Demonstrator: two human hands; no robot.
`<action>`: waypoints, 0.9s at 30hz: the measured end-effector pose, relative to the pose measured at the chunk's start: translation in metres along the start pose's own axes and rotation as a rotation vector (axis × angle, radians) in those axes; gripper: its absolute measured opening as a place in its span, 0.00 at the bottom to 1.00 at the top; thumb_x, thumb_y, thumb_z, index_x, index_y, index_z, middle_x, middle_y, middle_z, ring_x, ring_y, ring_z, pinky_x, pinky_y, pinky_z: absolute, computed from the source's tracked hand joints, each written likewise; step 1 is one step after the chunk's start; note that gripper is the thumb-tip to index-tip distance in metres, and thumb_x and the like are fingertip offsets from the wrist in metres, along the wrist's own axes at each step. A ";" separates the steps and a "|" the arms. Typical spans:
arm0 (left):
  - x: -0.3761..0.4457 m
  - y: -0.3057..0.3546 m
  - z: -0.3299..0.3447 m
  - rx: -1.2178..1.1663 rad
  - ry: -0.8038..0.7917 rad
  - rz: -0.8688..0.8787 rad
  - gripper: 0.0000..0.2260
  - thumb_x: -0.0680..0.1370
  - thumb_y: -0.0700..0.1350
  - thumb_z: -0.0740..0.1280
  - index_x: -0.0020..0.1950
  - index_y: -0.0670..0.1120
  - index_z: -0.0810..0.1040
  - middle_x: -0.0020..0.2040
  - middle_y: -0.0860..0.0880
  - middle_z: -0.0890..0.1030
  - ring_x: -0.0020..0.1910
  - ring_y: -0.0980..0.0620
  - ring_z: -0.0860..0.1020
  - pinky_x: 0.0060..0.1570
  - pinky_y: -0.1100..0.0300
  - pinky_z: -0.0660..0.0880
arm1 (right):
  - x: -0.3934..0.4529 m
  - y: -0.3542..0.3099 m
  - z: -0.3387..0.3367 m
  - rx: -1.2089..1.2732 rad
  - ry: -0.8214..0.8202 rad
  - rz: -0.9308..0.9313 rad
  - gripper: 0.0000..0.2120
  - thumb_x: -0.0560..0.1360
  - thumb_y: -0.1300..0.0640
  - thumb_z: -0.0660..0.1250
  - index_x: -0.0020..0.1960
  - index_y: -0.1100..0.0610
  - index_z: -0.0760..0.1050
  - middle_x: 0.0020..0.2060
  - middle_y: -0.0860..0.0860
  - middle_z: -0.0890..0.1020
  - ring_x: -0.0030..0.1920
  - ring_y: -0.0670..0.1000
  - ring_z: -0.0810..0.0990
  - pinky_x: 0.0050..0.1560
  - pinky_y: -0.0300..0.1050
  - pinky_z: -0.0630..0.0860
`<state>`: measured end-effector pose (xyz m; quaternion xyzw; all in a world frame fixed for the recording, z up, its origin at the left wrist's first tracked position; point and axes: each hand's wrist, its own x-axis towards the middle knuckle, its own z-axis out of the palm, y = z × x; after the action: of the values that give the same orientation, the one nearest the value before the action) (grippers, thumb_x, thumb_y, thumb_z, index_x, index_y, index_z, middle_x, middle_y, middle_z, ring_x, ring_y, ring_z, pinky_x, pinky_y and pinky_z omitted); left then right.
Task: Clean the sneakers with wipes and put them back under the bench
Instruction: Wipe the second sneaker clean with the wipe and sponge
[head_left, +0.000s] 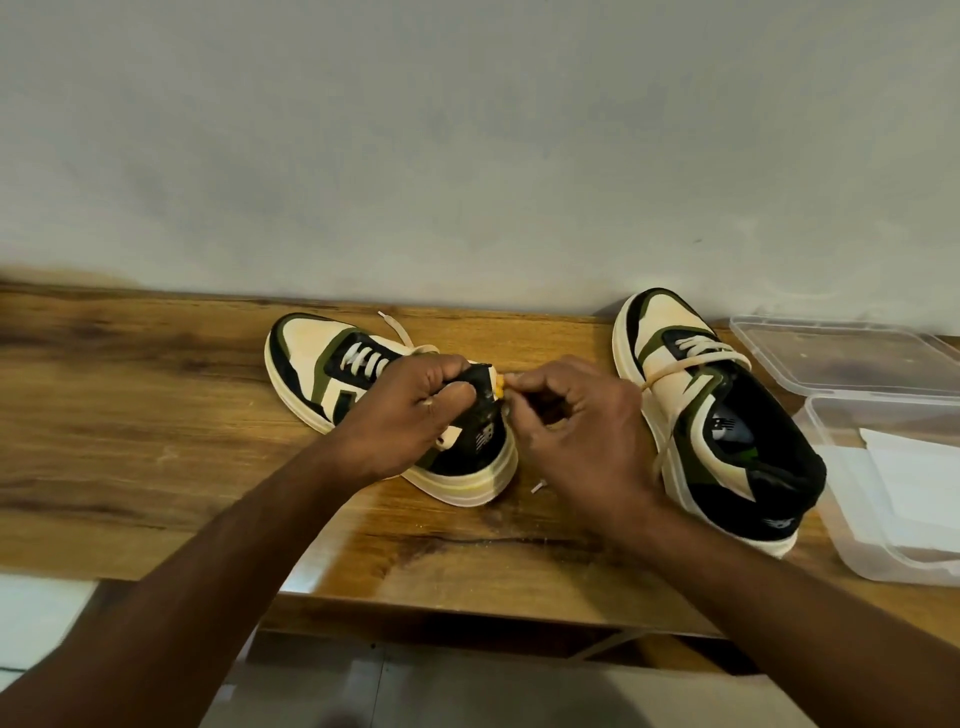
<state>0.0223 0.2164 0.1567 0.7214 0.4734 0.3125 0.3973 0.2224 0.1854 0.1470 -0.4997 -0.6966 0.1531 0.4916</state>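
- Two sneakers, cream with olive and black panels, stand on the wooden bench (156, 415), toes pointing to the far side, toward the grey wall (467, 130).
- The left sneaker (322, 358) sits at the middle of the bench; both hands work at its heel end, which lies nearer the camera.
- The left hand (410, 410) curls its fingers and thumb round the black tongue or collar of that sneaker and grips it from the left.
- The right hand (576, 421) comes in from the right, fingers bent inward; thumb and forefinger pinch at a small yellow-orange bit on the edge of the black part. What that bit is, I cannot tell.
- The two hands almost touch at that spot.
- The right sneaker (717, 415) stands apart to the right, untouched, its opening toward the camera and its lace lying loose over the side.
- A lace tip rests on the bench between the two sneakers, near the right hand's wrist.
- At the right edge, just beside the right sneaker, stands a clear plastic box (883, 519) with white sheets (914, 467) inside.
- Its clear lid (841, 353) lies farther back, close to the wall.
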 end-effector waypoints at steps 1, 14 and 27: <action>0.000 0.000 0.000 -0.002 0.002 0.003 0.11 0.82 0.44 0.61 0.45 0.43 0.80 0.39 0.47 0.79 0.38 0.54 0.77 0.32 0.63 0.75 | -0.003 -0.003 0.002 -0.007 -0.020 -0.035 0.06 0.74 0.62 0.76 0.51 0.58 0.85 0.45 0.48 0.85 0.43 0.44 0.83 0.43 0.42 0.83; 0.000 0.010 0.001 -0.032 -0.017 0.006 0.16 0.86 0.52 0.64 0.40 0.49 0.81 0.33 0.52 0.75 0.35 0.58 0.74 0.37 0.59 0.72 | -0.005 -0.004 -0.002 -0.035 -0.058 -0.113 0.05 0.73 0.65 0.76 0.49 0.59 0.85 0.43 0.49 0.84 0.40 0.45 0.81 0.39 0.41 0.81; -0.003 0.010 -0.002 -0.007 0.005 0.016 0.20 0.85 0.54 0.62 0.39 0.44 0.80 0.33 0.43 0.76 0.33 0.55 0.73 0.37 0.59 0.71 | -0.021 -0.015 0.007 -0.049 -0.169 -0.285 0.04 0.74 0.66 0.75 0.48 0.60 0.83 0.44 0.51 0.82 0.41 0.47 0.80 0.40 0.45 0.79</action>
<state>0.0236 0.2120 0.1661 0.7230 0.4673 0.3193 0.3962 0.2087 0.1626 0.1429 -0.3929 -0.8028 0.1064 0.4358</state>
